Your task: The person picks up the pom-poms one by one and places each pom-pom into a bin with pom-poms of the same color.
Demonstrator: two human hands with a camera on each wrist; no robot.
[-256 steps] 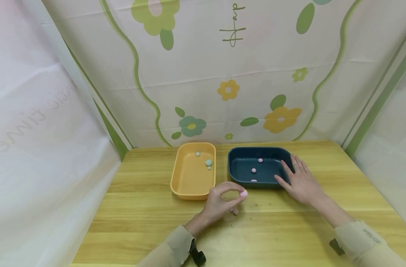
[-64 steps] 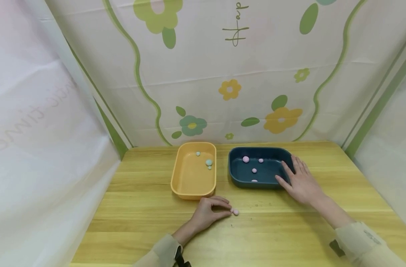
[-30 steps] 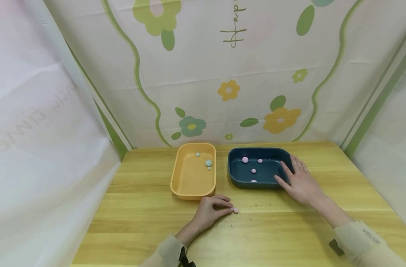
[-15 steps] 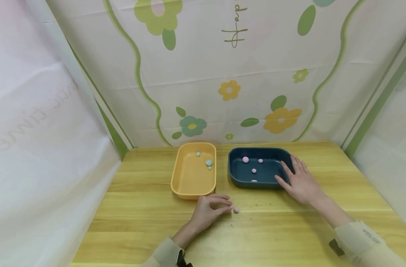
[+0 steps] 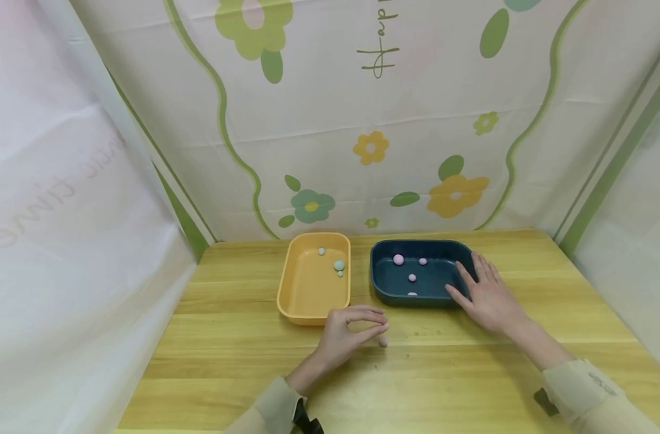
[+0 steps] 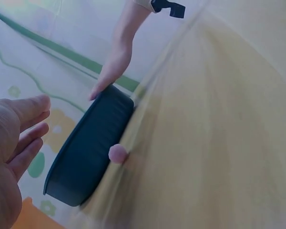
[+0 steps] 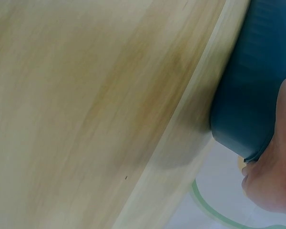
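Observation:
My left hand (image 5: 343, 336) is raised just over the table, in front of the yellow tray, its thumb and index fingertips pinched together. A tiny pink ball (image 5: 384, 325) shows faintly between them; the left wrist view hides it. Just below the fingertips another pink ball (image 5: 383, 342) lies on the wood; in the left wrist view this pink ball (image 6: 117, 153) appears before the navy tray (image 6: 88, 148). My right hand (image 5: 492, 298) rests with straight, spread fingers on the right end of the navy tray (image 5: 424, 300). Inside that tray are several pink balls (image 5: 398, 260).
The yellow tray (image 5: 294, 289) stands left of the navy one, holding a larger green ball (image 5: 339, 265) and two smaller ones. Behind the wooden table (image 5: 443, 386) hangs a flower-print cloth (image 5: 308, 138), with more cloth at both sides.
A larger pink ball, earlier in my left fingers, now lies in the navy tray. My left hand went down to the small balls on the table and has just risen slightly. The right hand stays put.

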